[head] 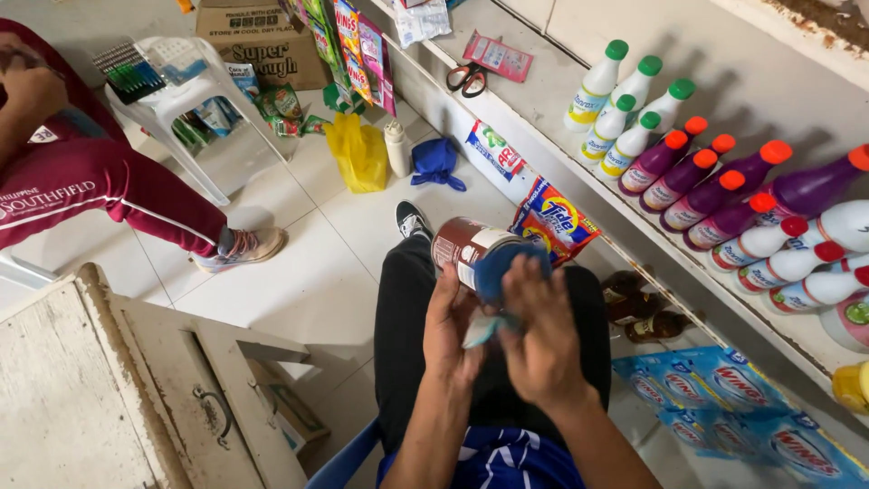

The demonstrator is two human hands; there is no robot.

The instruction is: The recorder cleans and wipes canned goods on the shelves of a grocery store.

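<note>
Centre of frame: the left hand [450,328] gripped a brown cylindrical tin can [462,249], its long axis tilted toward upper left; the right hand [541,340], closed on a blue cloth [503,269], pressed it against the can's near end.

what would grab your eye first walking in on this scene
At centre, the left hand holds a brown can while the right hand presses a blue cloth on its end. On the shelf at right lie rows of white and purple bottles with green, orange and red caps. A seated person in maroon trousers fills the upper left, beside a white plastic chair.
</note>
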